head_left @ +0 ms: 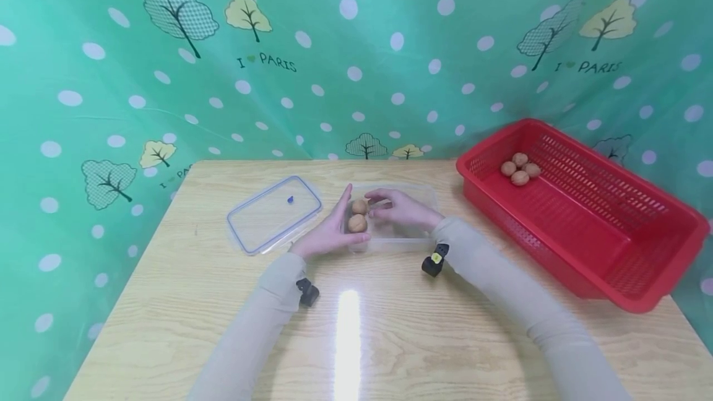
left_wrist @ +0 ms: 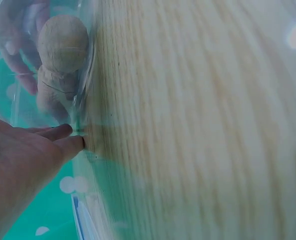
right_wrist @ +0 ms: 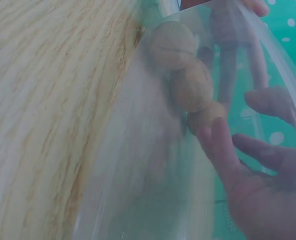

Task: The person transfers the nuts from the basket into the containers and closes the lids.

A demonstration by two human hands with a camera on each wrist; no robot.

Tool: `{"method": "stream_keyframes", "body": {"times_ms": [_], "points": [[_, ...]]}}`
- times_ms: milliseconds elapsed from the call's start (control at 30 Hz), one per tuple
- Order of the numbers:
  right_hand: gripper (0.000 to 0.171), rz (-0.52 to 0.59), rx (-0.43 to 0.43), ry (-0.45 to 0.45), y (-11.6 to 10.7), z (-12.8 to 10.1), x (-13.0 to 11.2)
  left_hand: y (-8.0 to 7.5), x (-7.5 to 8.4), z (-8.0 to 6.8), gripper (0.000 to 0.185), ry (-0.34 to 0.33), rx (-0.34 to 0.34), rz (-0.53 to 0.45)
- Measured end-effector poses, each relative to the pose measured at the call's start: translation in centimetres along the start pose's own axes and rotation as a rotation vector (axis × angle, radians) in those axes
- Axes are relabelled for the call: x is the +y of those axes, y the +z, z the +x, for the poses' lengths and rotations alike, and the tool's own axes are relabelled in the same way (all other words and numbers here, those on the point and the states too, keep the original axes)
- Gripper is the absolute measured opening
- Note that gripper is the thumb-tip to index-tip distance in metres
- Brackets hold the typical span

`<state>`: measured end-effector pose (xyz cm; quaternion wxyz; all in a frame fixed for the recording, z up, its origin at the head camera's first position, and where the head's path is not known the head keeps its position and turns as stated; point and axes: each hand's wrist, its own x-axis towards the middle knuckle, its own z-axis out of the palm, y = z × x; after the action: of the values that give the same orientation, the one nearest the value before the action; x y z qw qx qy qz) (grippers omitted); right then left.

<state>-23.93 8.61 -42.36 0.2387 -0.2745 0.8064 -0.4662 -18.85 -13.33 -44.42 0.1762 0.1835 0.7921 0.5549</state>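
A clear plastic container (head_left: 398, 245) lies between both hands, with walnuts (head_left: 358, 223) lined up along its left end. Three walnuts (right_wrist: 191, 85) show through its wall in the right wrist view. My left hand (head_left: 328, 234) rests against the container's left end, thumb stretched along the front and fingers extended along the side. In the left wrist view its fingertips (left_wrist: 73, 137) touch the lower edge. My right hand (head_left: 406, 209) is inside the container, fingers loosely bent and spread. Its thumb (right_wrist: 222, 150) overlaps the rearmost walnut, while the other fingers stand apart from it.
A clear lid (head_left: 267, 218) with a blue seal lies left of the container. To the right stands a red plastic basket (head_left: 579, 228), with several walnuts (head_left: 520, 177) in its far left corner. A green patterned curtain (head_left: 334, 48) hangs behind the wooden table (head_left: 223, 302).
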Motion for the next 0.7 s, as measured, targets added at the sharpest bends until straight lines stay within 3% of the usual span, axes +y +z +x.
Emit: {"method": "stream_keyframes", "body": {"times_ms": [300, 600, 700], "points": [[0.049, 0.049, -0.106, 0.003, 0.1, 0.1, 0.3, 0.0, 0.1, 0.0, 0.117, -0.005, 0.000, 0.009], [0.049, 0.091, -0.114, 0.002, 0.2, 0.0, 0.1, 0.0, -0.2, 0.2, 0.118, -0.001, 0.000, 0.007], [0.048, 0.096, -0.109, 0.003, 0.1, -0.2, -0.1, -0.1, 1.2, -0.3, 0.116, -0.008, -0.016, -0.004]]}}
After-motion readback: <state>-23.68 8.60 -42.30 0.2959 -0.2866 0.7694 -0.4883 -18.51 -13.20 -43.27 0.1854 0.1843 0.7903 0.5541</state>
